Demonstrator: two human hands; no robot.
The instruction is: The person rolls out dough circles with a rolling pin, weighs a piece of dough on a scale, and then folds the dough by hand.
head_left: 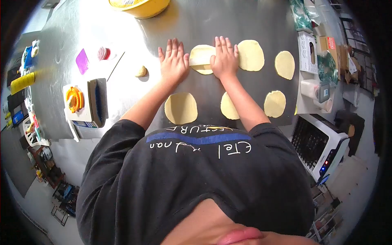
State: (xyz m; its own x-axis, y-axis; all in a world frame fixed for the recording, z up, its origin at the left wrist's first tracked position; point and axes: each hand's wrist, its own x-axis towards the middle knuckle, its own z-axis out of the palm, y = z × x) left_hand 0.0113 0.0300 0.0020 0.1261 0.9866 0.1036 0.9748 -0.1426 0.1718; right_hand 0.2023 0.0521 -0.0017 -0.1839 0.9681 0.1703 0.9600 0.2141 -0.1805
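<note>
Both my palms lie flat on a pale rolling pin (201,61) that rests across a round of yellow dough (201,54) on the steel table (196,20). My left hand (174,62) presses the pin's left end, fingers spread. My right hand (224,59) presses its right end. Several flattened dough rounds lie about: one (250,55) right of my right hand, one (284,64) further right, one (181,108) under my left forearm, one (228,107) partly hidden by my right forearm, and one (275,103) at the lower right.
A small dough ball (141,71) sits left of my left hand. A scale (83,102) with an orange press and a dark scraper stands at the left edge. A purple card (82,61), a yellow bowl (141,6) at the back, boxes (308,51) right.
</note>
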